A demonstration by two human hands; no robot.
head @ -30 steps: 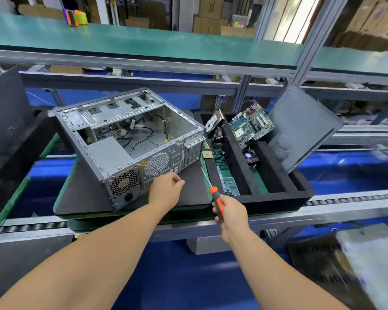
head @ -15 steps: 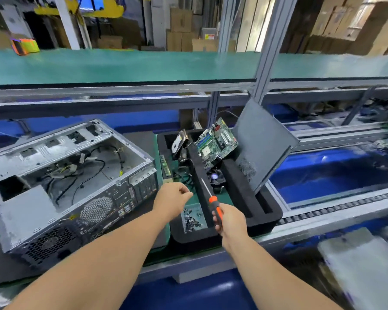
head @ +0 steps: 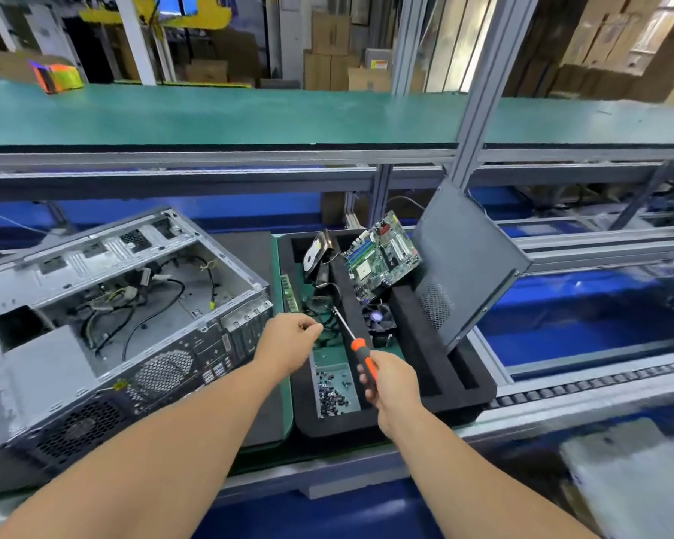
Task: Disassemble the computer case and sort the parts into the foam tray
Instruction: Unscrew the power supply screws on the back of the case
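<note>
The open grey computer case (head: 106,313) lies on its side at the left, with loose cables inside. To its right stands the black foam tray (head: 471,390), holding a motherboard (head: 382,258), a hard drive (head: 316,254), a cooler fan (head: 378,317), a RAM stick (head: 288,293) and a bin of screws (head: 333,390). The case's side panel (head: 464,262) leans in the tray's right slot. My left hand (head: 288,342) hovers over the tray's left edge with fingertips pinched together; whatever they hold is too small to see. My right hand (head: 386,379) grips an orange-handled screwdriver (head: 357,344), its tip pointing up-left.
A green-topped shelf (head: 250,114) runs across above the workbench, carried by grey aluminium posts (head: 479,122). A roller conveyor rail (head: 600,379) passes at the right. A dark mat (head: 246,250) lies under the case. Cardboard boxes are stacked in the background.
My left hand has left the case's rear edge and moved right, over the tray near the screw bin. The view has swung right. My right hand keeps the screwdriver.
</note>
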